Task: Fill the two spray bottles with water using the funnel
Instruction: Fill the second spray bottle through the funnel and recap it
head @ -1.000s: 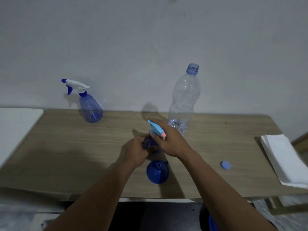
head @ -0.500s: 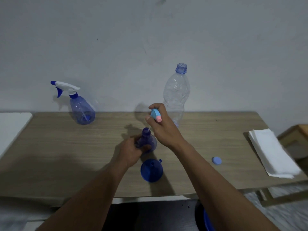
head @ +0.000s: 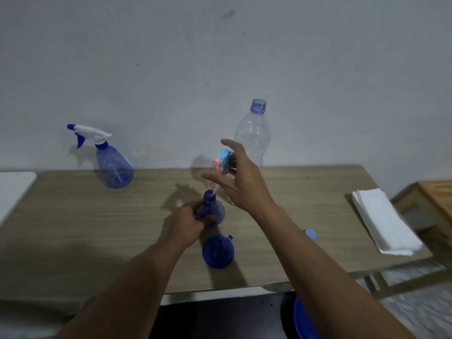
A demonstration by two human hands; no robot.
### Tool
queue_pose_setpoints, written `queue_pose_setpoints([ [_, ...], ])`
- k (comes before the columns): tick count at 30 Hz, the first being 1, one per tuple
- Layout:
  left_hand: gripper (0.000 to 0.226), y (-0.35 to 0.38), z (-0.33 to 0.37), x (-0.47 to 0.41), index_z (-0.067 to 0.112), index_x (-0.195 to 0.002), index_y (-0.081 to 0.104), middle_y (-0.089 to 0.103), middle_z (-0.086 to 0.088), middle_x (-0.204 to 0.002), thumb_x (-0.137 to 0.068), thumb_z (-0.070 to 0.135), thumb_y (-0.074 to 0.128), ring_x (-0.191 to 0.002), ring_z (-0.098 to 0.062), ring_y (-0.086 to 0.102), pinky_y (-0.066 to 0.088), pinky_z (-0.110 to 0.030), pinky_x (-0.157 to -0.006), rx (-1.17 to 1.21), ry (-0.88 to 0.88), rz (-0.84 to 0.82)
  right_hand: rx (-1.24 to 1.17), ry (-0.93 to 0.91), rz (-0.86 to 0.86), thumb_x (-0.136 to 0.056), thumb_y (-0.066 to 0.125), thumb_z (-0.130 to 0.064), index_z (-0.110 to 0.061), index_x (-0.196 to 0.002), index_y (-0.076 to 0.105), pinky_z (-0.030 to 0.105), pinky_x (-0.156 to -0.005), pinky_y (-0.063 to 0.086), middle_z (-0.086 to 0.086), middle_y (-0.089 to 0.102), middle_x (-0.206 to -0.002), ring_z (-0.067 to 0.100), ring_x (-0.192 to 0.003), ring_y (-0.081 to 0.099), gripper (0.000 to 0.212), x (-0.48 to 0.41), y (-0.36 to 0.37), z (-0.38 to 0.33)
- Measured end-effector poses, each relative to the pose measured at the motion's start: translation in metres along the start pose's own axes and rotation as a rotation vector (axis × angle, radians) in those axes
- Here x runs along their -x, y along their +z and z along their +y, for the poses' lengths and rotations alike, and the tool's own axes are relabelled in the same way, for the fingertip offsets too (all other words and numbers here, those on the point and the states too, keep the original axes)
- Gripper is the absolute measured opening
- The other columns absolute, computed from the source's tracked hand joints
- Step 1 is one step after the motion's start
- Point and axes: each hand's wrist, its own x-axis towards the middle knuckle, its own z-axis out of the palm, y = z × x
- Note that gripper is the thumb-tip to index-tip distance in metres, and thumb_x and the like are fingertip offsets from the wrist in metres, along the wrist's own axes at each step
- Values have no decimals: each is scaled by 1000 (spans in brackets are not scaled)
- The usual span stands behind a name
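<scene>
My left hand (head: 188,223) grips a small blue spray bottle (head: 212,208) standing on the wooden table (head: 80,231). My right hand (head: 242,177) holds its light blue and pink spray head (head: 222,159) lifted above the open neck, with the dip tube still reaching down into the bottle. A blue funnel (head: 218,252) lies on the table just in front of the bottle. A second blue spray bottle (head: 113,165) with a white and blue trigger head stands at the back left. An uncapped clear plastic bottle (head: 254,133) stands behind my right hand.
A small blue cap (head: 310,233) lies right of my right forearm. Folded white paper towels (head: 384,226) rest at the table's right end. A blue bucket rim (head: 302,319) shows below the table's front edge. A white surface (head: 12,189) adjoins the table's left side.
My right hand has lifted the spray head up off the small bottle, drawing the tube out of the neck. My left hand stays on the bottle.
</scene>
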Motion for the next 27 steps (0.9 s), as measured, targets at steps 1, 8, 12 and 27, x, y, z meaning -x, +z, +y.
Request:
queue_pose_setpoints([
  [1,50,0,0,0,23,-125,64,69,4,-95,-79,24,80,-82,-10,61,36,-3,-56,-19,-5,-3,-24,-15,55,-78,82,-46,-30,-138,40,29,-92,55,-12,61,-107,4,-96,65,75,1,-4,-5],
  [8,30,0,3,3,25,-110,65,62,12,-77,-83,22,77,-66,0,52,36,-6,-51,-88,39,-6,-12,-4,263,-87,74,-47,-33,-134,52,22,-89,52,-30,64,-102,0,-96,64,54,13,-27,-27],
  [12,18,2,-2,3,13,-94,70,69,1,-77,-79,17,80,-69,-11,63,37,-5,-53,-87,69,34,219,108,172,-91,66,-50,-30,-138,52,33,-87,52,-15,67,-116,13,-101,64,53,27,-26,9],
  [27,43,9,-23,-10,40,-98,65,68,20,-84,-64,64,71,-80,-6,65,55,-39,-79,-200,3,81,652,469,-38,-97,48,-57,-19,-151,35,43,-109,41,14,47,-144,29,-133,44,67,92,27,151],
])
